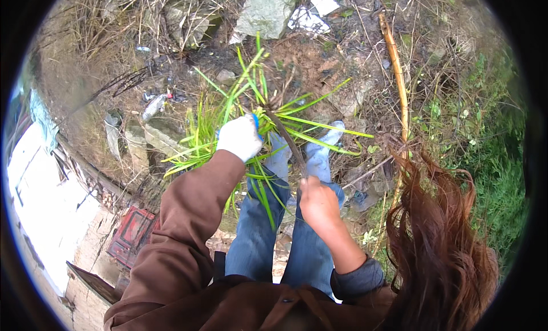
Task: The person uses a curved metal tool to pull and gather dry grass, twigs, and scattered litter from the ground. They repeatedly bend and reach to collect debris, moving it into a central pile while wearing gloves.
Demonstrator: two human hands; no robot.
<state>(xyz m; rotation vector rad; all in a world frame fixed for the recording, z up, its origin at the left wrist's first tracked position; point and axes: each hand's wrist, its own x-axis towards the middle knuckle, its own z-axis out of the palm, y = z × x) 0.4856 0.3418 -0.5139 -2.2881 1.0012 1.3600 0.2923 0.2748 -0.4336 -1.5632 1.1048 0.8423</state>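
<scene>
My left hand [240, 137], in a white glove with blue on its palm side, is closed around a clump of long-leaved green plant [239, 95]. Bare-skinned, my right hand [317, 200] grips the lower end of a dark, curved, narrow tool [289, 138], perhaps a sickle. The tool's far end reaches the base of the clump, near a tangle of brown roots or dry stems just beyond my left hand. Green blades spread out on all sides, some hanging over my jeans and pale footwear. Whether the tool touches the plant cannot be told.
A large flat stone [269, 12] and white broken pieces [309, 19] lie ahead. To the right, a long bare wooden pole [396, 70] rests on dry brush beside green growth. More stones, litter and a red panelled object [132, 236] are at the left.
</scene>
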